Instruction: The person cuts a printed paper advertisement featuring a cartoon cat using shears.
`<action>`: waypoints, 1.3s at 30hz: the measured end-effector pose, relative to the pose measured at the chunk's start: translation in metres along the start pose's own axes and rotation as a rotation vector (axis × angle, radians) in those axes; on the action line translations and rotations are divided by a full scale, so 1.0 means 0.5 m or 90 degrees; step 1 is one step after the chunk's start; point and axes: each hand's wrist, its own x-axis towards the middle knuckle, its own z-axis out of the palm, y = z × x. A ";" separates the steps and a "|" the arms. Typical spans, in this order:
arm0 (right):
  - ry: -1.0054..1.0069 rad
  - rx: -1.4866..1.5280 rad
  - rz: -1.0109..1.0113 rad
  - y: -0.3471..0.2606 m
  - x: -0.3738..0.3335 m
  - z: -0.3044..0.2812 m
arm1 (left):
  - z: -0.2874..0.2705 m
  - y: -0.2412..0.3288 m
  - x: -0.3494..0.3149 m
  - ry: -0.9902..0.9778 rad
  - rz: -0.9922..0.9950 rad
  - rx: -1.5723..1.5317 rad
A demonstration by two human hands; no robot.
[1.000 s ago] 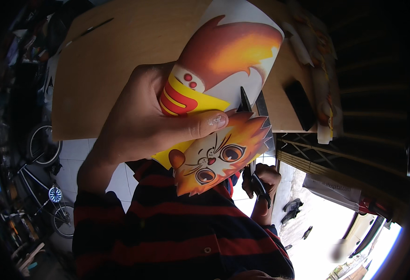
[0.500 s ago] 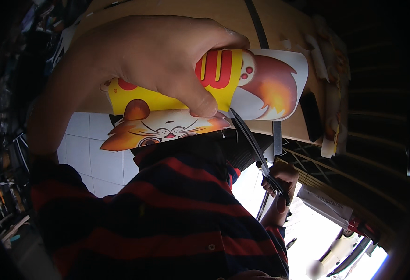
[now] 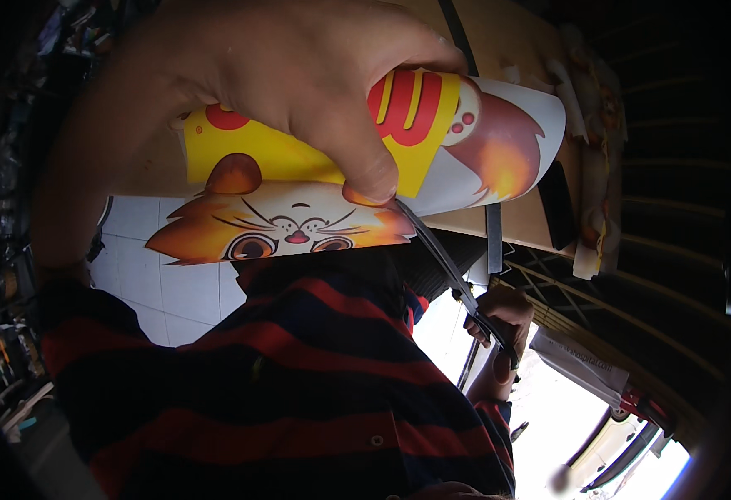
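My left hand (image 3: 315, 92) grips a glossy printed paper cutout (image 3: 415, 167), thumb on top and the other fingers out of sight beneath. The sheet carries a cartoon cat face, a yellow patch with red shapes and a bushy orange tail on white. It is bent, with its right end curling up. Lower right, my right hand (image 3: 507, 308) closes around the handles of black scissors (image 3: 459, 287). Their blades point up and left, and the tips meet the paper's edge just beside my left thumb, between the cat face and the white margin.
Behind the paper is a brown board (image 3: 515, 50) crossed by dark strips. A black flat block (image 3: 558, 204) and curled printed paper scraps (image 3: 603, 158) lie along its right side. Pale floor tiles (image 3: 161, 267) show at left, and a cluttered shelf stands at the far left.
My left hand has come closer and the paper has turned, so more of the cat face, including both eyes, shows. The scissor tips have shifted slightly left; my right hand has barely moved.
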 end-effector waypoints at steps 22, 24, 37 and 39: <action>0.068 0.014 0.014 0.014 0.006 -0.004 | -0.009 -0.079 0.041 0.019 0.152 0.087; 0.099 0.020 0.034 0.007 0.007 -0.002 | 0.005 -0.070 0.046 0.077 0.057 0.032; 0.087 -0.108 0.074 -0.001 0.006 -0.009 | 0.017 -0.077 0.061 0.070 0.056 0.055; 0.071 -0.097 -0.005 0.004 0.018 -0.006 | 0.015 -0.069 0.064 0.041 0.032 0.016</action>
